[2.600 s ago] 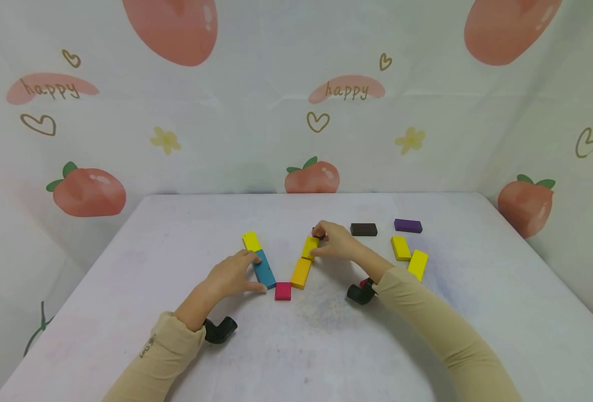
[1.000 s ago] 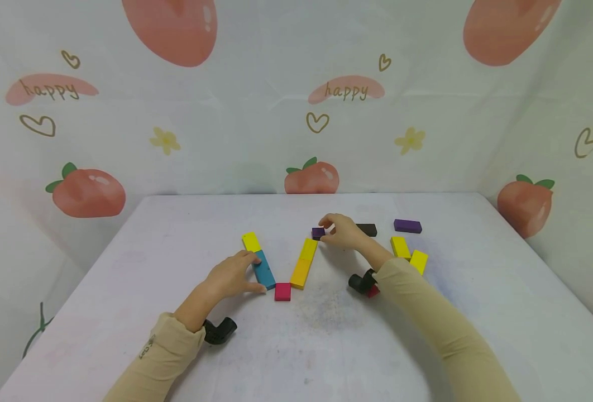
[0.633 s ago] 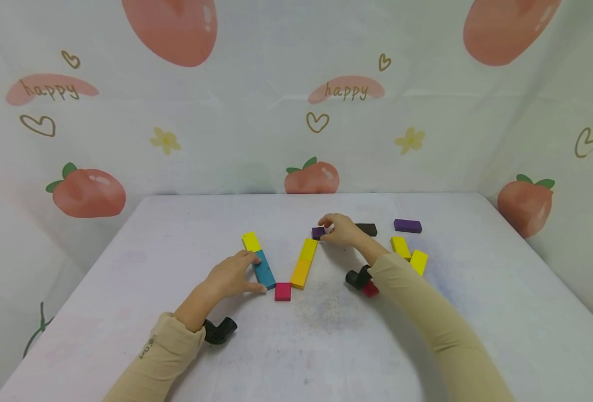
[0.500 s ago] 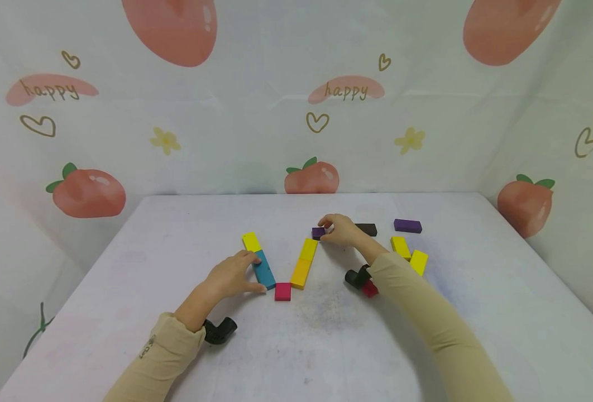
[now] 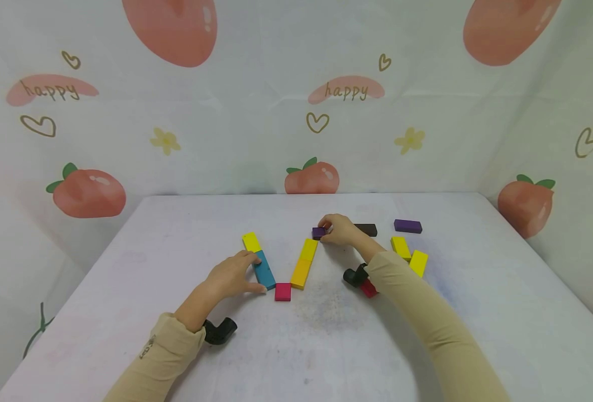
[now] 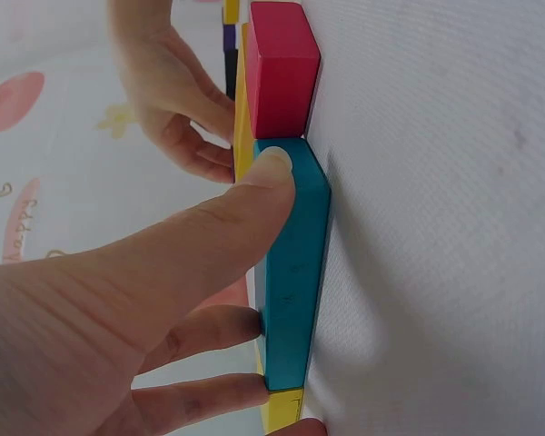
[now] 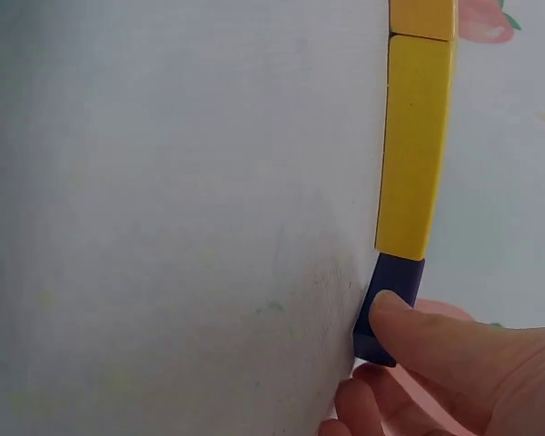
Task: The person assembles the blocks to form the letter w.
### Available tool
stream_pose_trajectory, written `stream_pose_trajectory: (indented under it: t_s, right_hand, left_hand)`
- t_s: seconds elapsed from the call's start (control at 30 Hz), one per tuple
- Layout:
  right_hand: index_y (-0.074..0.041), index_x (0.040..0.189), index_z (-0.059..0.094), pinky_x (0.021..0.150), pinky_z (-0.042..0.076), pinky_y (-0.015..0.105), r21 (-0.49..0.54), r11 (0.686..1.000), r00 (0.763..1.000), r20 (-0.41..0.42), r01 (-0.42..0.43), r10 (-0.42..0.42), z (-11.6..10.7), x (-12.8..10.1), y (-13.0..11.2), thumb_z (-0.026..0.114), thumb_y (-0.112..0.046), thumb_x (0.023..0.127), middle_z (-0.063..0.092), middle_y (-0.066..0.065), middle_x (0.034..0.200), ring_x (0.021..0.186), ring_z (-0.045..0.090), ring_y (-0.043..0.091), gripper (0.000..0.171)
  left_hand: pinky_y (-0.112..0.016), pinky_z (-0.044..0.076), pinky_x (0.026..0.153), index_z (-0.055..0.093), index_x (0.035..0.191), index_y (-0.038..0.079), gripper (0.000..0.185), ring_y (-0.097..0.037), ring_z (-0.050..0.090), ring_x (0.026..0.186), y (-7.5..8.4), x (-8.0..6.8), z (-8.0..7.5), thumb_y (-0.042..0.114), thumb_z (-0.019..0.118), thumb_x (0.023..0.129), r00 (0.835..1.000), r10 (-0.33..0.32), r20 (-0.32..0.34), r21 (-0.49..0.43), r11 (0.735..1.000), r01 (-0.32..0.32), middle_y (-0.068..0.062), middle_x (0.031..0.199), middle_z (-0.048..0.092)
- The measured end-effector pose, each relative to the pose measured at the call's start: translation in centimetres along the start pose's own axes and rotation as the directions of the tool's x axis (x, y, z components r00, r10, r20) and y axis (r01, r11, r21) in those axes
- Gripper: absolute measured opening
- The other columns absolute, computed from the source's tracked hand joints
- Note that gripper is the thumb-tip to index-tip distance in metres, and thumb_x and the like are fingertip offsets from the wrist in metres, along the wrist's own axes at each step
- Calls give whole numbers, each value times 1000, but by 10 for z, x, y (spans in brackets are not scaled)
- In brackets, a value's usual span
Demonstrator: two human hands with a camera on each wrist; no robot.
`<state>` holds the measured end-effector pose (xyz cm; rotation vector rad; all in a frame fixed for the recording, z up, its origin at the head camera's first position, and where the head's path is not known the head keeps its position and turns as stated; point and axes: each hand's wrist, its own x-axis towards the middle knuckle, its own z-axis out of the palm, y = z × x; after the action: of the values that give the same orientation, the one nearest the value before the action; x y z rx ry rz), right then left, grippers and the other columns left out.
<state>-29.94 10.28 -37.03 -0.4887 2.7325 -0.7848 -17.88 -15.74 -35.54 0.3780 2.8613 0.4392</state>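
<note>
My left hand [image 5: 230, 276] lies beside a blue block [image 5: 264, 270], its fairly straight thumb and fingers touching the block. A yellow block [image 5: 251, 242] adjoins the blue one's far end, and a red block [image 5: 283, 292] sits near its other end. My right hand [image 5: 340, 230] pinches a small purple block [image 7: 401, 274] between thumb and fingers. That block's end meets a yellow block [image 7: 414, 145], which continues into an orange-yellow block [image 5: 301, 273] leading toward the red one. Part of the purple block is hidden by my thumb.
Behind my right hand lies a black block [image 5: 367, 229], partly covered. Farther right are a long purple block [image 5: 408, 226] and two yellow blocks [image 5: 400, 248]. Another red block [image 5: 369, 288] shows below my right wrist, beside a black camera mount [image 5: 355, 276].
My right hand has shifted slightly away from the yellow block and onto the small purple block, which now shows at the row's far end. My left hand has stayed put.
</note>
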Motion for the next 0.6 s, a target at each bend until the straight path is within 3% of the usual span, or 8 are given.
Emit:
stream_pose_trajectory:
  t_s: [0.6]
  right_hand:
    - [-2, 117, 56, 96, 49, 40, 18, 999, 999, 13, -30, 30, -7, -9, 8, 66, -11, 85, 59, 19, 118, 100, 59, 29, 35]
  left_hand:
    - [-50, 45, 99, 54, 126, 4, 64, -33, 51, 118, 0, -1, 0, 34, 77, 75, 1000, 2, -3, -1, 1000, -2, -19, 136, 48]
